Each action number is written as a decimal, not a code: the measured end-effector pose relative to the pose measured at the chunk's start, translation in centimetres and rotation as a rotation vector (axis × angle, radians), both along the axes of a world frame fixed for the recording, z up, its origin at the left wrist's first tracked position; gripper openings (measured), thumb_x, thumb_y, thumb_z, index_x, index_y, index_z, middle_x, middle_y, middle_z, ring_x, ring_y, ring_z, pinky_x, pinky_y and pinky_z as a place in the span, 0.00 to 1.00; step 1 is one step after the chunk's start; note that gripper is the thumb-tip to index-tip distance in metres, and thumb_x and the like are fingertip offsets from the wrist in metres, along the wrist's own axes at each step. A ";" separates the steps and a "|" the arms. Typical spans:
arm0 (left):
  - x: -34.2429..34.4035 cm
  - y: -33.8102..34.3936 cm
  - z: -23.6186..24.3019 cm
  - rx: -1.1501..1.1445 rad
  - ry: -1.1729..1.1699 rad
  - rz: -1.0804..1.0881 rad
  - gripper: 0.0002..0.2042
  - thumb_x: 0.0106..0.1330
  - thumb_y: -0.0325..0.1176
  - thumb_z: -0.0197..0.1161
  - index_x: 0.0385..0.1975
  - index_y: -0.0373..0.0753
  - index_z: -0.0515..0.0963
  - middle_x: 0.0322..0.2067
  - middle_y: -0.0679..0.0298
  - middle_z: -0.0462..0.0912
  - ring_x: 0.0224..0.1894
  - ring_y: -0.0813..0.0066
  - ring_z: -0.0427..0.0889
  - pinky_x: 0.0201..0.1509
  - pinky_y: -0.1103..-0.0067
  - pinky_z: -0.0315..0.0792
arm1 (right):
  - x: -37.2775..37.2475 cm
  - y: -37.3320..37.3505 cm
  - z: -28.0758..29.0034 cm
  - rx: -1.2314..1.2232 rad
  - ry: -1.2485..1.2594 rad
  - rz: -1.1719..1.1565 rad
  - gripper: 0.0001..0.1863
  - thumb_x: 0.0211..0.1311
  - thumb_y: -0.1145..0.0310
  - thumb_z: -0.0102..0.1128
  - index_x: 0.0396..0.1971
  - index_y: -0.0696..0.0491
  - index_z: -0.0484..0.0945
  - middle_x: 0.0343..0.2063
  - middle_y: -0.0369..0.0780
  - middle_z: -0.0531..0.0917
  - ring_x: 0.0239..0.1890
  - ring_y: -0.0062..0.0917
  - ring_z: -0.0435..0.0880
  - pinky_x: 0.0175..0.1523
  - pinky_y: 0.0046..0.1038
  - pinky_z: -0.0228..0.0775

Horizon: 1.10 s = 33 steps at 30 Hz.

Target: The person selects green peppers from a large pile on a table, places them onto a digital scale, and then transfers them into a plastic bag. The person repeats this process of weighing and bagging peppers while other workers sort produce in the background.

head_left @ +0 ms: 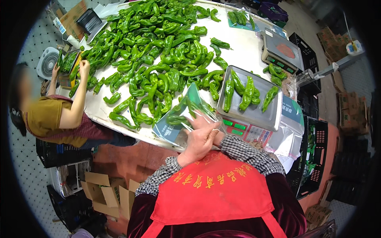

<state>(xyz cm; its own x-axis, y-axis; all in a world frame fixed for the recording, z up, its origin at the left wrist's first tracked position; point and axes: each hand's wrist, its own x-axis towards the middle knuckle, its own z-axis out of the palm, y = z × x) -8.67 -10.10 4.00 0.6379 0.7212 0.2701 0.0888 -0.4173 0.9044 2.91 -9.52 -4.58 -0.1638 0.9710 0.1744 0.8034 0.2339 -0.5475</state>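
1. White desk (244, 45) carries heaped green peppers (171, 80); the clear bag (170, 130) lies at its near edge, peppers showing through.
2. Of the hands, the left hand (197, 142) pinches near the bag's mouth; the right hand (203, 123) is partly veiled, its grip unclear.
3. Likely light, limp and slippery, the bag is best held by its rim.
4. Pale lettering marks the bag; yellow characters, the red apron (214, 196).
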 end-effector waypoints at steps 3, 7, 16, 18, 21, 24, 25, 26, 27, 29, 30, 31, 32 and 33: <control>0.2 0.4 -0.3 -0.205 -0.080 -0.001 0.15 0.76 0.26 0.56 0.58 0.31 0.80 0.49 0.52 0.88 0.49 0.67 0.87 0.56 0.76 0.77 | -1.2 0.8 -1.2 -0.122 0.595 0.204 0.40 0.67 0.54 0.63 0.77 0.42 0.59 0.74 0.58 0.55 0.70 0.56 0.66 0.70 0.46 0.65; -1.1 2.4 -0.3 -0.355 -0.148 0.186 0.18 0.82 0.35 0.50 0.59 0.30 0.79 0.47 0.56 0.86 0.46 0.74 0.83 0.53 0.77 0.75 | 0.8 -0.6 3.0 -0.246 0.213 0.274 0.22 0.66 0.63 0.64 0.59 0.48 0.78 0.60 0.51 0.77 0.58 0.44 0.81 0.57 0.37 0.78; -2.7 3.0 -1.7 -0.688 -0.139 0.171 0.20 0.83 0.42 0.51 0.61 0.33 0.78 0.17 0.75 0.64 0.18 0.89 0.58 0.21 0.85 0.52 | 13.9 -5.6 7.9 0.244 -0.149 -0.643 0.35 0.61 0.60 0.71 0.64 0.60 0.70 0.62 0.60 0.73 0.64 0.54 0.71 0.68 0.49 0.65; -2.3 2.8 -2.1 -0.708 -0.134 0.154 0.21 0.83 0.43 0.51 0.61 0.33 0.78 0.17 0.75 0.65 0.18 0.89 0.58 0.21 0.85 0.53 | 16.9 -5.2 5.8 0.148 -0.167 -0.787 0.48 0.59 0.54 0.73 0.73 0.57 0.59 0.70 0.63 0.61 0.70 0.58 0.63 0.73 0.52 0.57; -1.9 2.7 -1.8 -0.739 -0.112 0.120 0.21 0.82 0.44 0.53 0.61 0.34 0.79 0.17 0.77 0.64 0.19 0.90 0.58 0.23 0.85 0.53 | 18.6 -4.5 3.9 0.047 -0.114 -0.827 0.54 0.55 0.50 0.74 0.75 0.56 0.55 0.70 0.62 0.60 0.69 0.59 0.64 0.73 0.51 0.57; -1.9 2.6 -1.4 -0.753 -0.095 0.082 0.20 0.82 0.44 0.54 0.61 0.35 0.79 0.18 0.79 0.63 0.20 0.90 0.57 0.23 0.85 0.52 | 18.7 -4.1 4.6 -0.029 -0.107 -0.826 0.51 0.52 0.54 0.73 0.74 0.55 0.58 0.69 0.60 0.64 0.66 0.57 0.67 0.71 0.50 0.61; -1.9 2.5 -1.4 -0.760 -0.089 0.069 0.20 0.82 0.43 0.54 0.61 0.35 0.79 0.18 0.79 0.62 0.20 0.90 0.57 0.23 0.85 0.52 | 18.5 -4.0 5.0 -0.066 -0.109 -0.821 0.51 0.51 0.56 0.73 0.74 0.54 0.59 0.68 0.59 0.65 0.65 0.57 0.68 0.70 0.50 0.62; -2.0 2.4 -1.4 -0.770 -0.081 0.071 0.20 0.82 0.43 0.54 0.61 0.35 0.79 0.18 0.79 0.62 0.20 0.90 0.57 0.23 0.85 0.52 | 18.6 -3.8 4.8 -0.038 -0.110 -0.828 0.50 0.50 0.57 0.73 0.73 0.55 0.61 0.67 0.58 0.67 0.64 0.55 0.70 0.69 0.49 0.64; -2.0 2.3 -1.3 -0.781 -0.075 0.069 0.20 0.82 0.43 0.54 0.61 0.35 0.79 0.18 0.79 0.61 0.20 0.90 0.57 0.23 0.85 0.52 | 18.9 -3.8 4.5 -0.010 -0.113 -0.839 0.49 0.49 0.58 0.72 0.73 0.55 0.62 0.65 0.56 0.69 0.62 0.53 0.72 0.68 0.47 0.65; -1.8 2.1 -1.2 -0.786 -0.074 0.068 0.20 0.82 0.43 0.54 0.61 0.35 0.79 0.18 0.79 0.61 0.20 0.91 0.57 0.23 0.85 0.52 | 19.5 -4.2 4.5 0.048 0.019 -0.856 0.48 0.49 0.60 0.72 0.72 0.55 0.63 0.63 0.54 0.72 0.60 0.50 0.74 0.67 0.44 0.68; -1.8 2.0 -1.3 -0.779 -0.082 0.073 0.20 0.82 0.43 0.54 0.61 0.35 0.79 0.18 0.80 0.60 0.20 0.91 0.57 0.23 0.85 0.51 | 19.9 -4.5 4.8 0.077 0.155 -0.854 0.47 0.49 0.61 0.72 0.71 0.56 0.64 0.62 0.54 0.73 0.60 0.48 0.75 0.66 0.42 0.69; -1.7 2.0 -1.5 -0.773 -0.090 0.079 0.20 0.82 0.43 0.54 0.62 0.35 0.79 0.18 0.80 0.60 0.20 0.91 0.57 0.23 0.85 0.51 | 20.3 -4.8 5.2 0.106 0.291 -0.851 0.46 0.49 0.61 0.72 0.71 0.56 0.65 0.62 0.53 0.74 0.60 0.45 0.76 0.66 0.40 0.69; -1.7 2.0 -1.6 -0.769 -0.090 0.076 0.20 0.82 0.43 0.53 0.62 0.35 0.79 0.18 0.80 0.60 0.20 0.91 0.57 0.23 0.85 0.51 | 20.4 -5.3 5.5 0.141 0.468 -0.846 0.45 0.52 0.63 0.71 0.71 0.57 0.64 0.62 0.51 0.75 0.62 0.38 0.77 0.66 0.34 0.70; -1.8 2.1 -1.9 -0.767 -0.091 0.074 0.20 0.82 0.42 0.53 0.62 0.36 0.79 0.18 0.80 0.60 0.19 0.91 0.57 0.23 0.85 0.51 | 20.1 -6.0 6.2 0.146 0.560 -0.819 0.45 0.53 0.64 0.70 0.72 0.57 0.63 0.62 0.50 0.75 0.62 0.36 0.77 0.65 0.33 0.69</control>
<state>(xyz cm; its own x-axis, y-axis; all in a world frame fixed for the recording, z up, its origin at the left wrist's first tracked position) -10.45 -8.04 2.12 0.5802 0.7675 -0.2726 0.0034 0.3324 0.9431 23.05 -15.48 1.58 0.6878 0.7105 0.1486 0.3826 -0.1808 -0.9061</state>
